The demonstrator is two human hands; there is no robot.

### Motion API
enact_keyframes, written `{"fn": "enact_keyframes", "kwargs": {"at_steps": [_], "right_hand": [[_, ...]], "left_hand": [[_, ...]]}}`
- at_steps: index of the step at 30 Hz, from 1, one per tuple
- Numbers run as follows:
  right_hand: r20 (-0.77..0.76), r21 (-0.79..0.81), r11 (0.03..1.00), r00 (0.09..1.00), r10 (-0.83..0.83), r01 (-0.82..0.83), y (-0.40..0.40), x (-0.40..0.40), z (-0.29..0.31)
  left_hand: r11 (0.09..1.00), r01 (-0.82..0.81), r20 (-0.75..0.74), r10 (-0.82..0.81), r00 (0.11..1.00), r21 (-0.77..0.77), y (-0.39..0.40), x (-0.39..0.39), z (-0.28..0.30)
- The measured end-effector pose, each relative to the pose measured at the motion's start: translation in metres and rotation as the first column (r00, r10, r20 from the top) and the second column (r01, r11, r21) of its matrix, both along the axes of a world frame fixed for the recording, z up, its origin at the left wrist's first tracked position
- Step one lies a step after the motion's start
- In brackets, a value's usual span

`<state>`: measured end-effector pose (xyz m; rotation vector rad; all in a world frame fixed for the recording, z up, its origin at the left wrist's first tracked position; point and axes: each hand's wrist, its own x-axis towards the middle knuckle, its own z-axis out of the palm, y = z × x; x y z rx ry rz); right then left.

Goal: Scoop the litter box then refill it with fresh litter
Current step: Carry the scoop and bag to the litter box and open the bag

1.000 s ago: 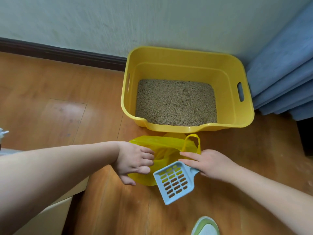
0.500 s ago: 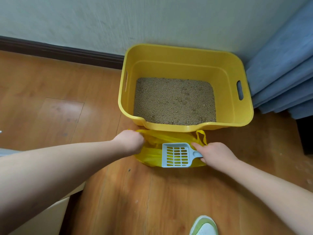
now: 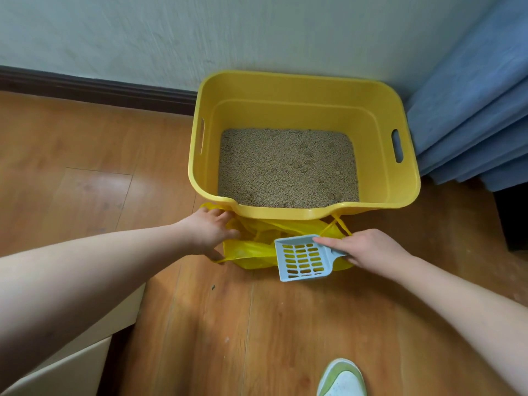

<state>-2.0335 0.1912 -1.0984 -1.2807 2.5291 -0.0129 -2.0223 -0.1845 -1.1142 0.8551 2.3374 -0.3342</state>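
A yellow litter box (image 3: pixel 380 115) stands on the wooden floor against the wall, holding tan litter (image 3: pixel 285 167) with a few clumps on its right side. Just in front of it lies a yellow plastic bag (image 3: pixel 251 250), its mouth spread. My left hand (image 3: pixel 208 232) grips the bag's left edge, fingers curled into the plastic near the box rim. My right hand (image 3: pixel 368 247) holds the handle of a pale blue slotted scoop (image 3: pixel 303 258), which lies flat over the bag's right side with nothing in it. A bag handle loop (image 3: pixel 338 224) sticks up beside that hand.
Blue curtain folds (image 3: pixel 474 110) hang right of the box, with a dark object (image 3: pixel 511 218) below them. A dark skirting board (image 3: pixel 94 87) runs along the wall. A pale cardboard box (image 3: pixel 71 364) sits at the lower left. My green-and-white shoe (image 3: pixel 341 378) is at the bottom.
Both hands carried the bag and scoop forward to the front of the litter box. My left hand took hold of the bag's left edge and the bag's mouth spread wider.
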Motion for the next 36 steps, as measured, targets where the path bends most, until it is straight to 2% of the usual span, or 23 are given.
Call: {"fn": "enact_keyframes", "kwargs": {"at_steps": [3,5,9,13,16,18,20,23,29,31,34,36], "right_hand": [[0.055,0.158,0.982,0.992,-0.117,0.107,-0.007,0.003,0.004],[0.100,0.191,0.971,0.982,-0.162,0.141,-0.008,0.001,0.005],[0.167,0.154,0.988,0.985,-0.038,0.012,-0.006,0.002,0.005],[-0.057,0.139,0.981,0.988,0.145,-0.136,-0.009,0.010,0.002],[-0.207,-0.121,0.981,0.970,0.127,-0.154,-0.017,0.015,0.009],[-0.276,-0.293,0.942,0.958,0.083,-0.166,-0.025,0.019,0.014],[-0.338,-0.406,0.900,0.941,0.013,-0.158,-0.031,0.024,0.020],[-0.395,-0.480,0.868,0.915,-0.083,-0.129,-0.034,0.024,0.031],[-0.349,-0.561,0.826,0.888,-0.299,0.058,-0.012,0.014,0.060],[-0.300,-0.568,0.822,0.923,-0.239,0.028,-0.015,0.013,0.073],[-0.194,-0.515,0.843,0.979,0.061,-0.154,-0.047,0.021,0.069],[-0.056,-0.433,0.881,0.981,0.188,-0.194,-0.069,0.034,0.050]], "left_hand": [[0.996,0.077,0.085,-0.073,0.994,-0.042,-0.002,0.000,0.001],[0.990,0.129,0.121,-0.122,0.985,-0.051,-0.004,-0.001,0.005],[0.983,0.172,0.109,-0.165,0.980,-0.058,-0.004,0.001,0.014],[0.965,0.235,-0.075,-0.227,0.971,0.119,0.003,0.006,0.019],[0.934,0.273,-0.209,-0.226,0.951,0.231,0.013,0.014,0.006],[0.928,0.256,-0.216,-0.201,0.956,0.272,0.026,0.021,0.002],[0.951,0.168,-0.159,-0.129,0.979,0.261,0.035,0.025,0.000],[0.977,0.046,-0.105,-0.025,0.994,0.207,0.038,0.026,-0.004],[0.989,0.020,-0.074,-0.010,0.997,0.147,0.036,0.023,-0.003],[0.986,0.033,-0.076,-0.021,0.997,0.161,0.036,0.024,-0.002],[0.978,0.052,-0.102,-0.032,0.994,0.202,0.037,0.024,-0.005],[0.970,0.089,-0.134,-0.060,0.989,0.225,0.038,0.024,-0.006]]}}
